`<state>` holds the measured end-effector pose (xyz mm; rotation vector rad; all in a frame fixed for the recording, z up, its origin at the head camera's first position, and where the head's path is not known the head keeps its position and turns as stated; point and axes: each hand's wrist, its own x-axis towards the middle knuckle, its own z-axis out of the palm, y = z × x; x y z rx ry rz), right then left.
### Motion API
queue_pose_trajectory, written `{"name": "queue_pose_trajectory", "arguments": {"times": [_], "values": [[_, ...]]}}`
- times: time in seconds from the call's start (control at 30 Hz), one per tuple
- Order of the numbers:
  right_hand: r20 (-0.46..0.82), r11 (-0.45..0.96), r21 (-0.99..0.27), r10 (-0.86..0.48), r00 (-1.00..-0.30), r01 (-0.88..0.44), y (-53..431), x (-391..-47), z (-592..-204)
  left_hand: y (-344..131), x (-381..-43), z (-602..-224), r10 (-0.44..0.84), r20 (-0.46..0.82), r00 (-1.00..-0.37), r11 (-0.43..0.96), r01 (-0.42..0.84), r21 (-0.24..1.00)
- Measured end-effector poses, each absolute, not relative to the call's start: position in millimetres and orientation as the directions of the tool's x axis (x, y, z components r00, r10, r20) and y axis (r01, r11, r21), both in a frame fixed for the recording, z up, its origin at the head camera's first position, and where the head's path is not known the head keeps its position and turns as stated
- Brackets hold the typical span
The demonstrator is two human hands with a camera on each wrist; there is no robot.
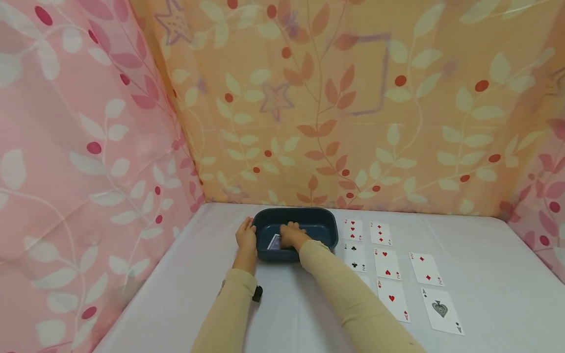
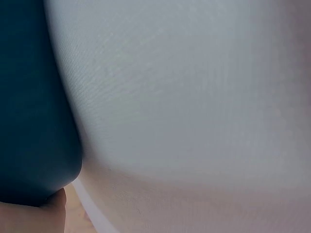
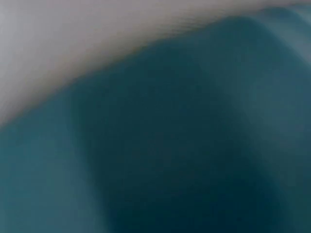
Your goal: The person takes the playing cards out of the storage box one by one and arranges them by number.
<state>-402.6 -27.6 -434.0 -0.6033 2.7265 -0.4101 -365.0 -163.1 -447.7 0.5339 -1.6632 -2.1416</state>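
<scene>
A dark blue plastic tub (image 1: 267, 255) stands on the white-covered table. My left hand (image 1: 246, 235) holds it by its left end, fingers along the outer wall. In the left wrist view, a fingertip (image 2: 57, 201) lies against the corner of the tub (image 2: 34, 111). My right hand (image 1: 292, 235) reaches down inside the tub, fingers bent downward. Beside those fingers, a blue-backed playing card (image 1: 274, 242) lies at the tub's left part, partly covered by the hand. I cannot tell whether the right fingers pinch it. Only the tub (image 3: 160, 126) shows, blurred, in the right wrist view.
Face-up cards lie in rows right of the tub, among them an ace of hearts (image 1: 393, 300), an ace of spades (image 1: 441, 310) and a two of diamonds (image 1: 425, 269). My right sleeve (image 1: 348, 304) covers part of them. A patterned cloth wall (image 1: 318, 162) rises behind the table.
</scene>
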Motion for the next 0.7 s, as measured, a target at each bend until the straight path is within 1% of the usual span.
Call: {"name": "queue_pose_trajectory", "arguments": {"times": [0.13, 0.43, 0.6, 0.7], "values": [[-0.238, 0.865, -0.366, -0.444, -0.864, -0.344, -27, -401, -432, -163, -366, -448, -0.507, -0.061, -0.860, -0.237, 0.071, 0.969], [-0.229, 0.883, -0.393, -0.363, -0.903, -0.255, -22, -408, -442, -163, -368, -451, -0.509, -0.067, -0.858, -0.233, 0.063, 0.970], [-0.177, 0.850, -0.465, -0.365, -0.914, -0.250, -22, -411, -444, -164, -368, -451, -0.511, -0.061, -0.858, -0.237, 0.073, 0.969], [-0.150, 0.803, -0.538, -0.391, -0.908, -0.257, -22, -414, -448, -165, -368, -451, -0.513, -0.062, -0.856, -0.240, 0.073, 0.968]]}}
